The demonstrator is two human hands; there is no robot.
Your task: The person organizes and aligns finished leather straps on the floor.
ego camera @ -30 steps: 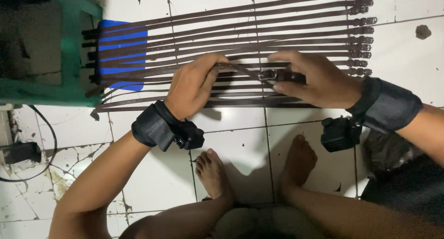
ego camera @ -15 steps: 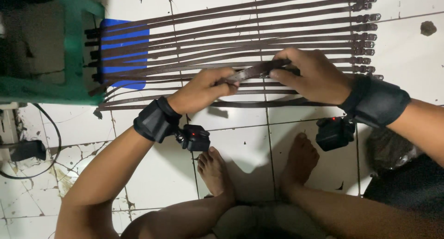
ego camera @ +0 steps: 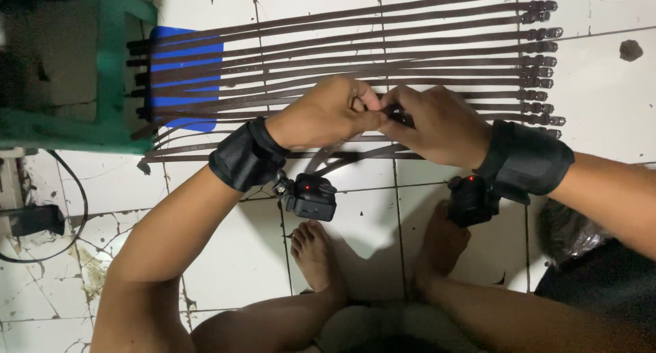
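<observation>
**Hands close together over one strap**

Both hands have drawn together since half a second ago. Left hand (ego camera: 328, 117) and right hand (ego camera: 437, 124) now meet fingertip to fingertip, pinching a dark brown leather strap (ego camera: 348, 155) lifted above the row of buckled straps (ego camera: 424, 49) lying on the white tiled floor (ego camera: 225, 257), beside a green plastic stool (ego camera: 102, 73).

Head camera, looking straight down, close

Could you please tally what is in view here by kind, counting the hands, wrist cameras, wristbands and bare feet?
Hands: 2, left hand and right hand
Black wristbands: 2
Wrist cameras: 2
Bare feet: 2
Total: 8
</observation>
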